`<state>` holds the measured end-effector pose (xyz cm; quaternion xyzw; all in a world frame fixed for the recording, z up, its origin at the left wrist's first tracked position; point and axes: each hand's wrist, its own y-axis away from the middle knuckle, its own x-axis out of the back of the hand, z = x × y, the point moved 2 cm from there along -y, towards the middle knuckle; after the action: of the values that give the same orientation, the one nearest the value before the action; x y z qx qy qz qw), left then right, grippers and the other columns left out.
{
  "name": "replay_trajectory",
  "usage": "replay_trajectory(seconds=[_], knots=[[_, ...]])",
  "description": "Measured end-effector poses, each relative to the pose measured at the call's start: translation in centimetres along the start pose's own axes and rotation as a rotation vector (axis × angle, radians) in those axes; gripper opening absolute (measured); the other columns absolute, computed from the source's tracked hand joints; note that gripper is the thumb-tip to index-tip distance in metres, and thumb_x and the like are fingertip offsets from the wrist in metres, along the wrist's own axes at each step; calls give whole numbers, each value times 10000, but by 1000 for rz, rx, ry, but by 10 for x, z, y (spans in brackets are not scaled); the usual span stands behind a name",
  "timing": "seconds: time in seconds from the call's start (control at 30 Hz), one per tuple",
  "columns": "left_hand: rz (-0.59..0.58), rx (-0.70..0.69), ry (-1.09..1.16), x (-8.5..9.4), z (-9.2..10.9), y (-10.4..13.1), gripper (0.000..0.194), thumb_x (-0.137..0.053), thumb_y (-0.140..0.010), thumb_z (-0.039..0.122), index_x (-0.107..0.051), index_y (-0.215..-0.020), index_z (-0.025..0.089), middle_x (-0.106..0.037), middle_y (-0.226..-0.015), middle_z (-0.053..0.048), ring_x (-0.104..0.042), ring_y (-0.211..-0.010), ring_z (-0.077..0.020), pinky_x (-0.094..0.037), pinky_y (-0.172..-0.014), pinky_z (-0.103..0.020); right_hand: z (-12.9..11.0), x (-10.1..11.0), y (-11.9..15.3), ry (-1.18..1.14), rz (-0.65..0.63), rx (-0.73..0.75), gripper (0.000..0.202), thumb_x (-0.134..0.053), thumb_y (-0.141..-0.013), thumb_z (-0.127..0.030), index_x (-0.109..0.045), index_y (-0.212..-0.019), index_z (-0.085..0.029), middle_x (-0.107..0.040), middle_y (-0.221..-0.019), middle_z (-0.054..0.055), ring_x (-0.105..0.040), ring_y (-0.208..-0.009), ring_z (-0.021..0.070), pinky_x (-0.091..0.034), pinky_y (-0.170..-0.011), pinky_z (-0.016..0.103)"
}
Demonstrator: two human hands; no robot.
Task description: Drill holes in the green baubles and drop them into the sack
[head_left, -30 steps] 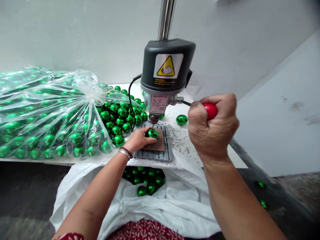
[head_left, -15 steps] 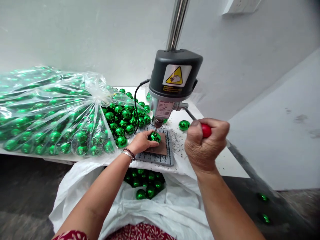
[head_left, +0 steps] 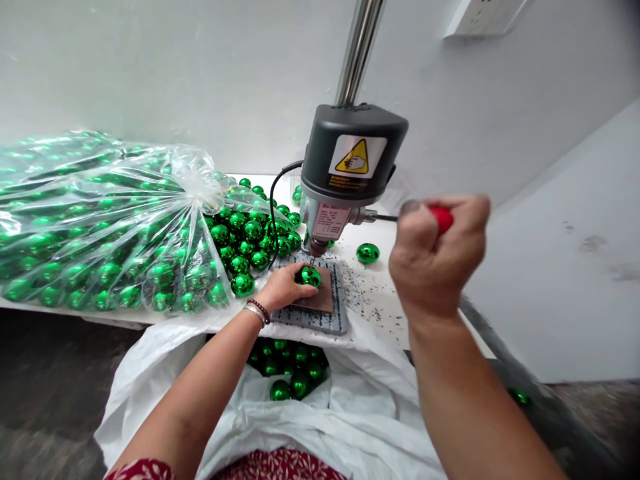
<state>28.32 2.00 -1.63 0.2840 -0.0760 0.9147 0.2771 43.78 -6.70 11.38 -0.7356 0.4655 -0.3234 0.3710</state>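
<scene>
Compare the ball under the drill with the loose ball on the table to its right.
The left hand grips the held ball; the loose ball lies untouched. The held ball is over a brown board, the loose ball on the table. The drill points at the held ball, not the loose ball. Both shine green.

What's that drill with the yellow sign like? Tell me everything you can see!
The drill has a dark grey housing with a yellow warning triangle on a white label, above a silvery, metal-looking part. A shiny pole rises behind it. Its thin bit points down at the green ball in the left grip; whether it's spinning, I can't tell. The right grip holds the red knob on its side lever.
</scene>
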Motion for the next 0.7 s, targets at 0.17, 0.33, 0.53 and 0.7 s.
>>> replay_trajectory(seconds=[0.17,0.33,0.53,0.7], knots=[[-25,-103,67,6,0,23,633,-765,-668,239,-621,-1280,172,-684,-1168,-76,-627,-996,-204,-488,-905,-296,-15,-6,-39,54,-119,-226,152,-581,-831,-233,-456,-778,-163,-448,-655,-52,-373,-589,44,-370,-613,220],[26,-68,53,31,-15,44,593,-736,-748,365,-621,-1300,181,-653,-1250,-117,-626,-875,-180,-522,-839,-312,-16,-8,-37,65,-108,-223,142,-579,-830,-191,-447,-786,-161,-454,-678,-49,-378,-614,45,-364,-630,231],[204,165,-542,58,-23,44,413,-484,-865,139,-634,-1249,167,-663,-1214,-156,-642,-1087,-267,-484,-979,-384,-11,-8,-34,35,-66,-122,135,-562,-825,-200,-435,-792,-169,-464,-680,-56,-393,-608,36,-375,-616,222],[107,293,-899,54,-21,57,491,-424,-865,122,-533,-1342,165,-527,-1356,-201,-706,-944,-276,-560,-753,-378,-10,-6,-31,20,-72,-120,147,-574,-821,-205,-435,-792,-170,-499,-715,-41,-430,-636,42,-401,-637,221]])
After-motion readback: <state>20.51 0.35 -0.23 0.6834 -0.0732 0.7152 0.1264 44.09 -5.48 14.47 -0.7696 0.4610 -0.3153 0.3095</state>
